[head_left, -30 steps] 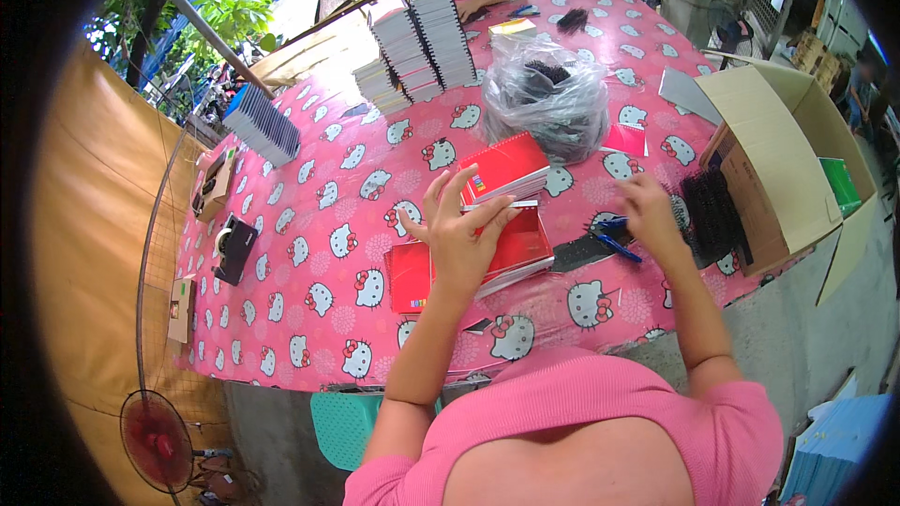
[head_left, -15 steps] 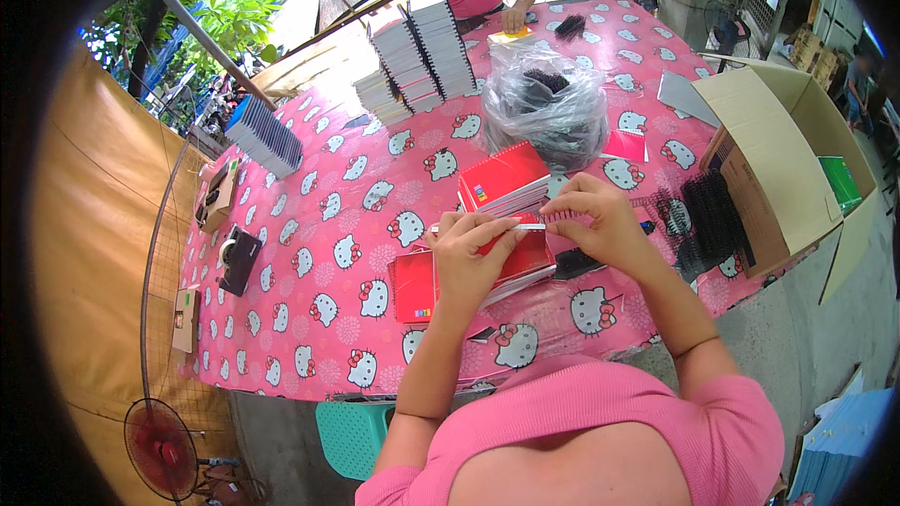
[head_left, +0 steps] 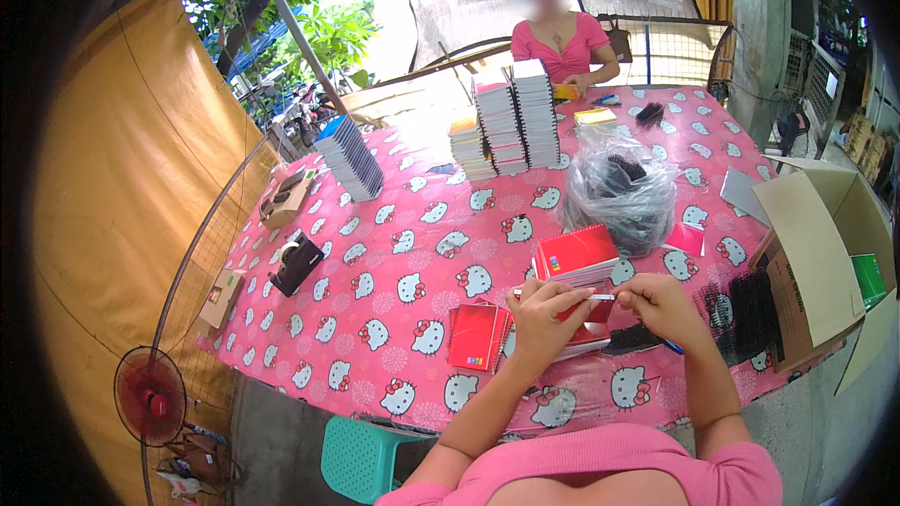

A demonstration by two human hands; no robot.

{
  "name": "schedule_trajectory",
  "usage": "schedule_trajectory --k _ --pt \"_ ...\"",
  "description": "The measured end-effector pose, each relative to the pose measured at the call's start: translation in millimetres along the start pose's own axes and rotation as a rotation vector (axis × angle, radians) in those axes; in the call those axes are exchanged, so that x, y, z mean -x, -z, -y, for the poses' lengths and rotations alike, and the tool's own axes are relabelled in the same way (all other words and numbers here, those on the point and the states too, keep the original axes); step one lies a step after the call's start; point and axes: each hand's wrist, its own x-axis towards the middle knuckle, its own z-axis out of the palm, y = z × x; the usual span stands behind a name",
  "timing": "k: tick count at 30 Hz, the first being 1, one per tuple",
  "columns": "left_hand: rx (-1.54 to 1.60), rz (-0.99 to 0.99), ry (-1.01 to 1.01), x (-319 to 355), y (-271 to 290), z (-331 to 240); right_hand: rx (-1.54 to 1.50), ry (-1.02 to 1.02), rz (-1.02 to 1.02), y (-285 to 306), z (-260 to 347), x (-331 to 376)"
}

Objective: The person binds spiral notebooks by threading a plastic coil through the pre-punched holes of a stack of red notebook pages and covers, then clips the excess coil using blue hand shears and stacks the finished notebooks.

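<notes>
My left hand (head_left: 542, 323) is closed on a small red notebook (head_left: 602, 297), whose pale edge points away from me. At the right end of that edge, my right hand (head_left: 667, 307) has thumb and finger pinched together. What sits in this pinch is too small to make out now; a thin coil showed there earlier. Beneath the hands lies a pile of red notebooks (head_left: 589, 337), partly hidden by them. Just beyond stands a stack of red spiral notebooks (head_left: 577, 255). More red coil-bound notebooks (head_left: 476, 337) lie left of my left hand.
Black binding coils (head_left: 750, 314) lie beside an open cardboard box (head_left: 814, 234) at right. A clear plastic bag (head_left: 619, 201) holds dark coils. Tall notebook stacks (head_left: 511, 126), a blue-covered stack (head_left: 349, 159) and a tape dispenser (head_left: 298, 264) stand leftward. Another person (head_left: 561, 47) works across the table.
The view has tilted up and turned left, so the table sits lower and further right. My left hand still grips the notebook; my right hand remains at its edge, and the coil no longer shows clearly.
</notes>
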Motion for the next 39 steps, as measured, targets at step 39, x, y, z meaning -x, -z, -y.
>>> schedule_trajectory --k 39 --pt "0.01 0.091 0.065 3 3 -4 0.161 0.058 -0.276 31 43 8"
